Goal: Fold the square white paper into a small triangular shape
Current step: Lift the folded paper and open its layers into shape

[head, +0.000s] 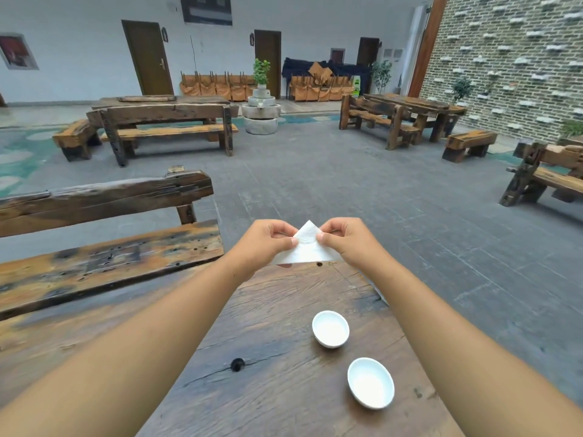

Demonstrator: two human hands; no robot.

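The white paper [307, 249] is folded into a triangle with its point up, held in the air above the far end of the wooden table [268, 357]. My left hand [266, 241] pinches its left side between thumb and fingers. My right hand [348, 239] pinches the right side near the top. The lower corners of the paper are partly hidden behind my hands.
Two small white cups, one nearer the middle [330, 328] and one closer to me [371, 382], stand on the table's right part. A wooden bench [104, 247] runs along the left. More benches and tables stand across the grey floor.
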